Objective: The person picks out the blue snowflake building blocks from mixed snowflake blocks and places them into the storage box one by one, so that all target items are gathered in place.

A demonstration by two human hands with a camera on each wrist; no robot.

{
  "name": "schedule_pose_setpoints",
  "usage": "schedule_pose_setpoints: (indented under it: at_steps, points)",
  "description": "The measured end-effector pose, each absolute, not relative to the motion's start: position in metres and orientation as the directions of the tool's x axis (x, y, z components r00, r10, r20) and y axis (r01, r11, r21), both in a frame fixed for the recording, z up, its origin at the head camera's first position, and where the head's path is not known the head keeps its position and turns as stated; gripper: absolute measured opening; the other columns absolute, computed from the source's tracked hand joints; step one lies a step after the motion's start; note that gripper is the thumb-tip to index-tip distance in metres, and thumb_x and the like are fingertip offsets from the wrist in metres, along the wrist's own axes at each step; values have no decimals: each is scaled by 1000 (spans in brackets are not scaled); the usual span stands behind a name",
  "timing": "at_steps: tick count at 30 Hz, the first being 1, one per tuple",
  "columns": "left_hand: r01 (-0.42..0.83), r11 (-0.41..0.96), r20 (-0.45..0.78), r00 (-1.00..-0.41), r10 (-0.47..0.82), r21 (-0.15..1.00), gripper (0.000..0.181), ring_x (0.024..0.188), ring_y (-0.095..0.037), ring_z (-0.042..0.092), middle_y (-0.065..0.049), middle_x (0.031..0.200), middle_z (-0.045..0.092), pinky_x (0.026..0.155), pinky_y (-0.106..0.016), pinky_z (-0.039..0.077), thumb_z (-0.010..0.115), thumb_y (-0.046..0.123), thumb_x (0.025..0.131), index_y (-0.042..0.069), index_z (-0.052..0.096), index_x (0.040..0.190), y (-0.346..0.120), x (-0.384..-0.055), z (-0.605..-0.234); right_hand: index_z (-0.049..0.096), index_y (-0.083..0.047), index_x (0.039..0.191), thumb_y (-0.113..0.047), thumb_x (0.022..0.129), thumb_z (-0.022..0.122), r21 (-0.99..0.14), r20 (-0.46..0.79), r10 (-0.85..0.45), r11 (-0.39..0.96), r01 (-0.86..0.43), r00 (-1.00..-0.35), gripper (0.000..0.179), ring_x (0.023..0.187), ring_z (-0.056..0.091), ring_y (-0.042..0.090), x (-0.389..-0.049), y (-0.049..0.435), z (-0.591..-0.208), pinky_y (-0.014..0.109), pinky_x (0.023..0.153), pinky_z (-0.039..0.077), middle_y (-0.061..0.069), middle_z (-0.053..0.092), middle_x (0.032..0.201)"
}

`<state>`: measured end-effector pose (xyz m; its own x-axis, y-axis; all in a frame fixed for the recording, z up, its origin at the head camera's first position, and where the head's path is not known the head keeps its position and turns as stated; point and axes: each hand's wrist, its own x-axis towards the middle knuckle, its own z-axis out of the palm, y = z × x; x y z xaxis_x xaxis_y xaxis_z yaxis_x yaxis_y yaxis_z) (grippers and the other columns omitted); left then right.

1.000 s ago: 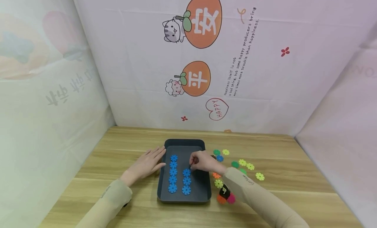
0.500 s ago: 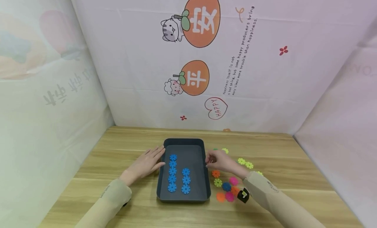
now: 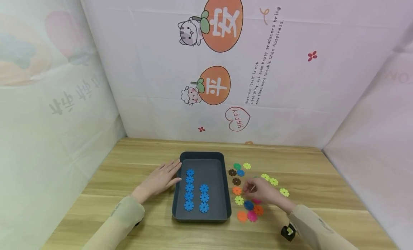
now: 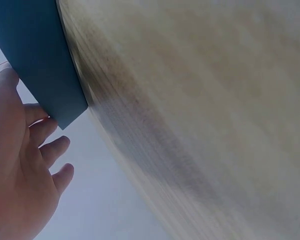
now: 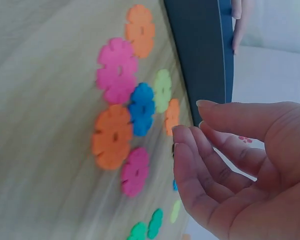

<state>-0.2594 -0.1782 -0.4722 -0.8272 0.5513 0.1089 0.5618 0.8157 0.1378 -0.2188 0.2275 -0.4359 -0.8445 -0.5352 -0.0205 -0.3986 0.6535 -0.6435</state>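
A dark grey rectangular tray (image 3: 209,167) lies on the table. Inside it, blue notched snowflake discs form a longer left column (image 3: 189,188) and a shorter right column (image 3: 204,198). My left hand (image 3: 160,179) touches the tray's left rim with extended fingers; the left wrist view shows its fingertips at the tray wall (image 4: 35,55). Right of the tray, my right hand (image 3: 262,190) hovers above loose discs, thumb and fingers bent and apart, nothing between them. Near it are an orange disc (image 3: 237,190), a blue disc (image 3: 248,205) and a pink disc (image 5: 135,171).
More loose discs lie right of the tray: brown (image 3: 236,181), green (image 3: 237,166), yellow (image 3: 284,192) and pink (image 3: 252,216). A black wrist device (image 3: 288,232) shows under the right sleeve. White printed cloth (image 3: 155,81) hangs behind and at both sides of the wooden table (image 3: 151,225).
My right hand has left the tray's right column and moved right, over the loose discs. The disc columns look the same. My left hand has stayed at the left rim.
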Motion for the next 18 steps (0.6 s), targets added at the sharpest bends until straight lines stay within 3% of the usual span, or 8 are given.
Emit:
schedule_pose_setpoints:
  at_steps: [11, 18]
  points:
    - [560, 816, 110, -828, 549, 140, 65, 149, -37, 33, -15, 162, 31, 121, -56, 29, 44, 44, 105, 4, 33, 155, -179, -259, -472, 67, -6, 88, -2, 74, 80, -598, -72, -533, 700, -390, -843, 19, 76, 62, 8, -208, 242, -448, 15, 66, 52, 4, 69, 85]
    - [557, 818, 104, -830, 548, 143, 65, 149, -37, 33, -15, 162, 32, 121, -56, 29, 44, 45, 105, 4, 33, 154, -178, -259, -471, 66, -5, 87, 0, 73, 79, -620, -122, -514, 707, -339, -849, 20, 75, 59, 6, -207, 241, -455, 15, 65, 52, 3, 68, 85]
